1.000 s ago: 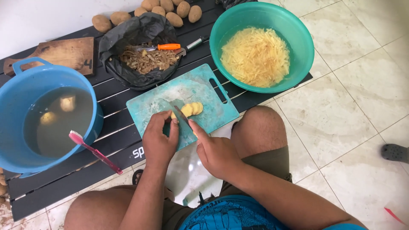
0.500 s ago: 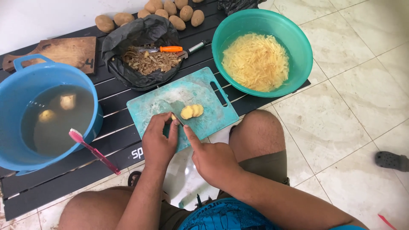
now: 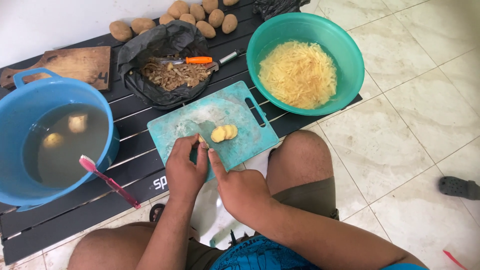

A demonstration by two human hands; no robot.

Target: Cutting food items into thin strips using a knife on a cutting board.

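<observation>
**Potato slicing on the teal board, view from above**

Closest to the camera you get 2 bare knees and the forearms coming in from the bottom. The left hand (image 3: 186, 170) is curled down on the near edge of the teal cutting board (image 3: 185, 120), fingers (image 3: 201, 150) bent and closed around a small pale potato end piece (image 3: 202, 141) that just peeks out at the fingertips. The right hand (image 3: 240, 190) sits just beside it, index finger stretched forward along the board. It looks wrapped around something, but I honestly can't tell what; a handle or blade isn't clearly visible from here.

Right past the fingertips, touching or nearly touching that end piece, are the cut potato slices (image 3: 224, 133), a few yellow rounds overlapping each other near the middle of the board. They lie ahead of the left fingers and slightly to the right, not under either hand.

To the left is a blue pot (image 3: 30, 90) of cloudy water with 2 peeled potatoes sunk in it, and a pink toothbrush (image 3: 107, 181) leaning on its rim. Further back on the dark slatted surface (image 3: 130, 107): a black bag (image 3: 165, 40) of peelings with an orange-handled peeler (image 3: 197, 60) on top, a green bowl (image 3: 350, 55) full of potato sticks, a wooden board (image 3: 70, 65), and a row of unpeeled potatoes (image 3: 190, 15) at the far edge.
</observation>
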